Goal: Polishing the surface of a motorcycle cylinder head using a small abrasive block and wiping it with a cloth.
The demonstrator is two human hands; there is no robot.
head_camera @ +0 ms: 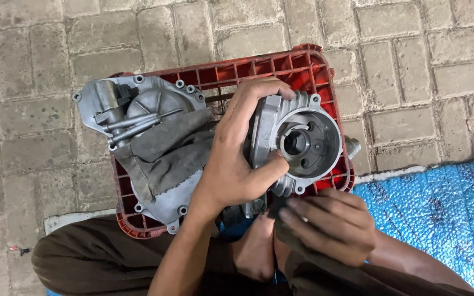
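Closest to the camera are two knees in brown trousers (83, 263) and one bare foot (256, 249) tucked between them, toes mostly hidden. The right hand (330, 222) sits just above that, its grip pinched shut on a small dark rag (281, 211), though most of that rag is covered by the fingers, so its shape is hard to make out. The left hand (237, 159) reaches up with its grip wrapped around the round engine housing (300, 142), thumb pressed on the lower rim, fingers curled over the top edge.

That housing is one piece of cast grey metal, matte and a bit rough, with a deep circular bore, a smaller hole inside it and bolt lugs around the flange. It's resting on the right half of a red plastic crate (303, 63), turned upside down so its ribbed grid shows. On the left half lies one bigger engine cover (144, 104), same dull aluminium, flat and lumpy with a few bolt holes, half buried under one grey cloth (165, 151). The crate's near edge is cut off by the arm and leg.

To the right there's a blue woven mat (445, 208), shiny and crinkly. Everything stands on a paved floor (39, 120) of worn grey bricks.
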